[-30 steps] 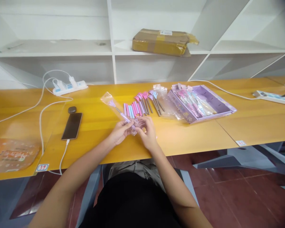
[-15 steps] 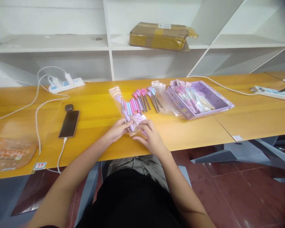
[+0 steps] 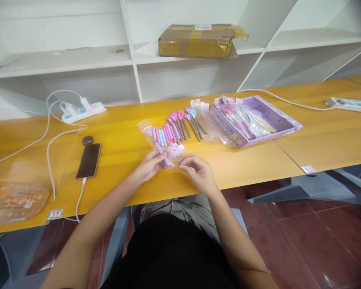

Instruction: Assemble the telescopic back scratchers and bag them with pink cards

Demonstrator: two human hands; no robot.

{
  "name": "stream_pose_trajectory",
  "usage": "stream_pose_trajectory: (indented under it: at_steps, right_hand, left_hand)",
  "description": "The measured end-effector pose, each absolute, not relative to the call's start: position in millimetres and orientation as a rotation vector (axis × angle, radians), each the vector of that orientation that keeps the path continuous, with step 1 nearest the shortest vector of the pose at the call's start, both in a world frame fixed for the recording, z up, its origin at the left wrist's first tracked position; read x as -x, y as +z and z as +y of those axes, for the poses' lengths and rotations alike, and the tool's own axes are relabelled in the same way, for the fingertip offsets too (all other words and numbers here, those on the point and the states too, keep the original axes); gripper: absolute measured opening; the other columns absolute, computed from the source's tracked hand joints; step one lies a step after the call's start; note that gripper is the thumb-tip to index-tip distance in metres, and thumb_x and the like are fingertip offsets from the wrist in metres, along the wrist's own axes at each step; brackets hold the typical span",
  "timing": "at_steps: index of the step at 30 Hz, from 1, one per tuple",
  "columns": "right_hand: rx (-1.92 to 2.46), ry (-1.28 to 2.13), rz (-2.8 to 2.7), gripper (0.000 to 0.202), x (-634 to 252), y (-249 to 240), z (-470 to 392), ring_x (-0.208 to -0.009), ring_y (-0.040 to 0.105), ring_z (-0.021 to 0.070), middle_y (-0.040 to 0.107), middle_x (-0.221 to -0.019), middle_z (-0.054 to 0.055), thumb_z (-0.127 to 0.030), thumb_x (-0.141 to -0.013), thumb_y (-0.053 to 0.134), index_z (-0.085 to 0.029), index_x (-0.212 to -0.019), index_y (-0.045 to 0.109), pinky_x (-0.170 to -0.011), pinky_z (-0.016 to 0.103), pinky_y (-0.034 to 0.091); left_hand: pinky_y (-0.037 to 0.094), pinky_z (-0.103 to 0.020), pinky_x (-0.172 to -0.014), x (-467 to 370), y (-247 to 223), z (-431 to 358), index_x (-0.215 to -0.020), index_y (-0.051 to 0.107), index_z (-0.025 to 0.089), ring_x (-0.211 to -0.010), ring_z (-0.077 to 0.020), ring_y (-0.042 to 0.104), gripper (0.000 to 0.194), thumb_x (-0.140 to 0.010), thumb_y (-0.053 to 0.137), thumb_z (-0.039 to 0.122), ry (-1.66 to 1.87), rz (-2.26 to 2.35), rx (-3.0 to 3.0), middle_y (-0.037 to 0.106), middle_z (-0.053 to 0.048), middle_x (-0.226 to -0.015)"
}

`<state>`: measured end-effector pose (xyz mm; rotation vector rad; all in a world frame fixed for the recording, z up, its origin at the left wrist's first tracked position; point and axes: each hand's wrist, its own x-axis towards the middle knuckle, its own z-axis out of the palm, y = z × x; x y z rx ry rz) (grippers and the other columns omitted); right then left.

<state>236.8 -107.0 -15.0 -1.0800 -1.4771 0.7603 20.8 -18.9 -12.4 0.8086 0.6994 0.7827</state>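
Upright-slanted in my left hand [image 3: 152, 165] is a purple back scratcher [image 3: 159, 147], inside a clear plastic bag [image 3: 145, 126]; thumb and fingers close round its handle end. At the bag's lower right edge, the fingertips of my right hand [image 3: 198, 172] are pinched together, seemingly on the plastic. Small purple printed cards [image 3: 176, 149] lie just beyond. Behind them runs a row of pink, blue and purple handle grips [image 3: 165, 135]. Beside it lie several hand-shaped scratcher heads on metal rods [image 3: 180, 120].
Right of the rods are empty clear bags [image 3: 203, 110] and a purple box [image 3: 284, 129] holding bagged back scratchers [image 3: 243, 118]. A phone [image 3: 88, 160] on a cable, a small dark case [image 3: 87, 140] and a power strip [image 3: 84, 113] are on the left. A taped carton [image 3: 195, 42] sits on the shelf.
My right hand has drawn slightly right, off the middle of the bag, its fingers now closer together at the edge. My left hand keeps its hold. The camera view has tilted slightly.
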Motion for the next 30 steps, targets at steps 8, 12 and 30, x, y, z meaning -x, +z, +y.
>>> stream_pose_trajectory:
  at_steps: [8,12,30]
  right_hand:
    - [0.948,0.347,-1.861,0.008,-241,-2,-109,-0.116,0.07,0.027,0.073,-0.12,0.009,-0.023,-0.105,0.072,-0.029,-0.103,0.078,-0.099,0.047,0.059]
    - [1.0,0.3,-1.813,0.009,-232,-8,-109,-0.107,0.071,0.0276,0.078,-0.108,0.006,-0.022,-0.106,0.07,-0.029,-0.104,0.076,-0.097,0.048,0.057]
    - [1.173,1.323,-1.069,0.05,-227,-33,-97,-0.049,0.054,0.0119,0.064,-0.065,-0.003,-0.064,-0.079,0.092,-0.022,-0.087,0.064,-0.044,0.026,0.045]
  left_hand:
    - [0.054,-0.025,-0.07,-20,-9,-22,-0.103,0.079,0.015,-0.075,-0.0128,0.068,0.052,-0.073,0.102,0.051,0.737,0.677,-0.887,0.075,-0.004,-0.089]
    - [0.055,-0.029,-0.077,-26,-15,-27,-0.11,0.079,0.015,-0.084,-0.0172,0.07,0.056,-0.076,0.099,0.055,0.729,0.68,-1.121,0.077,-0.007,-0.099]
    - [0.05,-0.032,-0.071,-28,-10,-32,-0.097,0.074,0.015,-0.066,-0.0144,0.06,0.049,-0.078,0.096,0.054,0.555,0.51,-1.274,0.071,-0.004,-0.079]
